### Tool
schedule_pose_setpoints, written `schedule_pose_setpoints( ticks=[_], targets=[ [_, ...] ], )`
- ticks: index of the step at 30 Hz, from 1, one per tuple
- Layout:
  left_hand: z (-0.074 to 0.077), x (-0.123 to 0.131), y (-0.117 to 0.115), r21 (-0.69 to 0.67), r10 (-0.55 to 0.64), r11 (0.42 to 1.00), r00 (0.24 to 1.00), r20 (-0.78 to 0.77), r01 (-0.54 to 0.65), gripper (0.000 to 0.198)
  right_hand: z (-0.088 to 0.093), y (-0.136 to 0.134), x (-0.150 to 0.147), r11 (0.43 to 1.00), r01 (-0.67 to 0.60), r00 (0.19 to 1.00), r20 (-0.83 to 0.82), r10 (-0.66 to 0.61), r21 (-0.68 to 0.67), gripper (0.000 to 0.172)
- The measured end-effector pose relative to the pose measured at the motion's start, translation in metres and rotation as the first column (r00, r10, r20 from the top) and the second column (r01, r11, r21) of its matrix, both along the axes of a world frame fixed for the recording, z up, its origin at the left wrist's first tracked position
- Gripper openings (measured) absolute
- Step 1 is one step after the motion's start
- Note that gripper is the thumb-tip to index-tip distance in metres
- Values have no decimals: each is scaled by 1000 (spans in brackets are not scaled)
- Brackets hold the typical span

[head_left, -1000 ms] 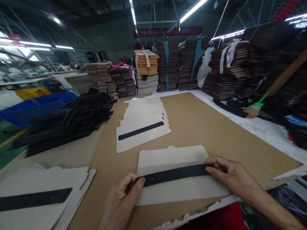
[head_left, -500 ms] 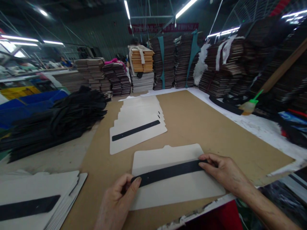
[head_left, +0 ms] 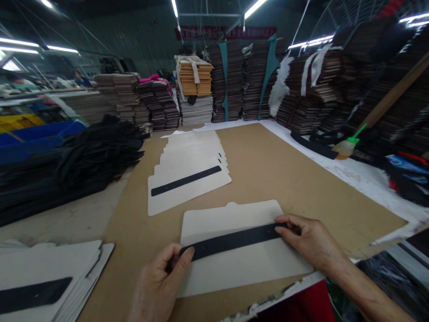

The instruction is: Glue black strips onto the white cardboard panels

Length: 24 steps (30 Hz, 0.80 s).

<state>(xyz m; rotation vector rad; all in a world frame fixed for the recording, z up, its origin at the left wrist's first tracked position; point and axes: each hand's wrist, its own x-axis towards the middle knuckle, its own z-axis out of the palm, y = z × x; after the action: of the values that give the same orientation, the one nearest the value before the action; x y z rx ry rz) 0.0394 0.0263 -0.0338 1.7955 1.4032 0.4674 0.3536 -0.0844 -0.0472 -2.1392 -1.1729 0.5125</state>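
Note:
Between my two hands stretches a black strip (head_left: pixel 231 240) with small holes near its ends. My left hand (head_left: pixel 164 277) pinches its left end between thumb and fingers, and my right hand (head_left: pixel 306 239) pinches the right end. The strip lies over or just above a cream-white panel (head_left: pixel 248 268) with rounded corners and a small tab on its far edge; whether it touches the panel I cannot tell. Farther off, overlapping cream panels (head_left: pixel 192 150) are fanned out, the nearest bearing a black strip (head_left: pixel 186 180).
At lower left lies a pile of cream panels (head_left: pixel 43 264), the top one with a black strip. Black fabric pieces (head_left: pixel 77 165) are heaped beside a blue bin (head_left: pixel 36 138). A green-capped glue bottle (head_left: pixel 346 146) rests on the right. Stacked brown sheets (head_left: pixel 228 85) stand behind the brown board (head_left: pixel 268 165).
The view has shifted slightly, so the table's things sit a little farther left. Both hands keep their pinch on the strip, which stays over the same panel.

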Motion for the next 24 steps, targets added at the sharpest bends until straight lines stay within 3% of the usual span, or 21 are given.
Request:
schedule_pose_setpoints(
  ticks=[13, 19, 22, 24],
  targets=[
    [1, 3, 0, 36, 16, 999, 1000, -25, -16, 53, -3, -1, -1, 1000, -2, 997, 76, 3, -12, 36],
    [1, 4, -2, 163, -8, 987, 999, 36, 2, 44, -3, -6, -1, 993, -118, 950, 293, 105, 25, 30],
    [4, 1, -9, 404, -158, 910, 979, 127, 94, 26, -5, -11, -1, 984, -173, 887, 443, 133, 50, 30],
    [6, -2, -15, 621, -339, 762, 930, 140, 184, 9, -11, -13, 2, 969, -238, 861, 475, 181, 63, 31]
  ],
)
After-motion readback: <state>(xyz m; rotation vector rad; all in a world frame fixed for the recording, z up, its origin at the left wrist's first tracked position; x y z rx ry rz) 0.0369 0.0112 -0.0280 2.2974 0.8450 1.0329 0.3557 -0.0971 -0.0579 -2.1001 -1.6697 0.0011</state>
